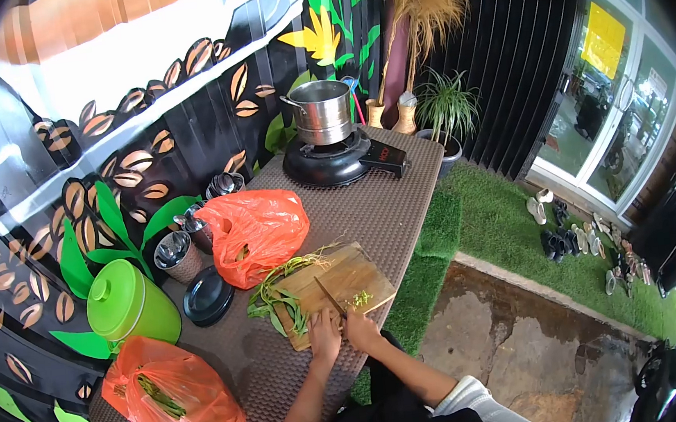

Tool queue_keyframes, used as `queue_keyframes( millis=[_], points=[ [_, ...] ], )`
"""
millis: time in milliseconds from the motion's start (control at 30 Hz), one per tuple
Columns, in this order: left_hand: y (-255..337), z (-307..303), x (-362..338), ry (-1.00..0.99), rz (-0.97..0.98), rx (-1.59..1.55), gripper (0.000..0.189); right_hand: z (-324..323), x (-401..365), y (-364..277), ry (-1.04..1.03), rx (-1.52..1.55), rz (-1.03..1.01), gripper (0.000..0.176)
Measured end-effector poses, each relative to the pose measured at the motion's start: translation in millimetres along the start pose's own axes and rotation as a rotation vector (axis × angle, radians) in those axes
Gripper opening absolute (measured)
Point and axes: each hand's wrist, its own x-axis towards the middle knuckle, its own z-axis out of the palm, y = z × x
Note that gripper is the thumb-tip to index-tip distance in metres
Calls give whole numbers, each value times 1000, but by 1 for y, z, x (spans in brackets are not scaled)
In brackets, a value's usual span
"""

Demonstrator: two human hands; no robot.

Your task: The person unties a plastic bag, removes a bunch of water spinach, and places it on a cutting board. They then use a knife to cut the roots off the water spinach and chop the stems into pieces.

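On a wooden cutting board (361,270) at the table's front edge lie green leafy stems (281,295), their roots toward the back. My right hand (362,330) is closed round the handle of a knife (330,295), whose blade points away over the board. Just left of it, my left hand (325,335) rests on the board's near edge against the stems, fingers bent; what is under the fingertips is hidden. A small heap of chopped green pieces (360,298) sits right of the knife. An orange plastic bag (254,232) stands behind the board.
A steel pot (321,112) sits on a black portable stove (328,167) at the table's far end. On the left are a second orange bag (178,397), a green lidded container (129,303), black plates (213,297) and a cutlery holder (176,251).
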Motion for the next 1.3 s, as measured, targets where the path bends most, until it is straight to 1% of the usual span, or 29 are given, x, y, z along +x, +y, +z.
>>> queue_keyframes(
  millis=[33, 100, 200, 267, 333, 400, 433, 467, 567, 633, 667, 733, 767, 833, 933, 1000, 1067, 1133, 1267, 1300],
  points=[
    [0, -1, 1, -31, -33, 5, 14, -4, 5, 2, -19, 19, -38, 32],
    [1, -1, 2, -14, -16, 5, 14, -6, 5, 1, -36, 39, -78, 31],
    [3, 1, 1, 20, -11, -17, 14, -5, -14, -5, 5, 19, -46, 30],
    [5, -1, 3, 39, -22, -38, 13, -2, -31, -16, 29, 6, 29, 31],
    [4, -1, 2, 37, -62, -32, 12, 3, -24, -17, 63, -32, 15, 30],
    [2, 0, 2, 37, -61, -38, 12, 4, -11, -13, -16, 31, 13, 29],
    [1, 0, 1, 39, -54, -45, 11, 4, -5, -10, 29, 26, -46, 29],
    [1, 0, 1, 38, -52, -45, 11, 4, -3, -5, 30, 26, -45, 29],
    [4, -2, 1, 63, -22, -38, 11, -2, -10, -5, -31, 73, -49, 28],
    [3, -1, 0, 55, -62, -61, 9, 7, -25, -8, 66, 29, -38, 27],
    [2, -1, -1, 57, -63, -63, 9, 8, -26, -11, 65, 27, -38, 27],
    [0, -2, -3, 23, -67, -13, 9, 11, -29, -15, 17, -41, 25, 26],
    [0, -2, -4, 23, -68, -12, 9, 10, -28, -16, 45, -53, 10, 24],
    [5, -6, -5, 12, 10, 26, 8, 9, -27, -12, 61, -38, 6, 24],
    [4, -4, -8, 61, -5, -12, 8, -2, -26, -4, 88, -2, 22, 27],
    [3, -2, -4, 52, 21, 16, 8, -5, -25, 3, 94, 25, 44, 30],
    [7, 1, 1, 37, 45, 40, 8, -3, -20, 14, 106, 24, 9, 32],
    [10, 6, 10, -60, -39, 8, 9, -4, -15, 18, 96, 48, 3, 34],
    [13, 11, 16, -71, -37, -119, 12, -9, -12, 17, 41, 51, 23, 37],
    [13, 13, 17, -38, -125, -262, 13, -8, -11, 16, 30, 54, 18, 37]
  ],
)
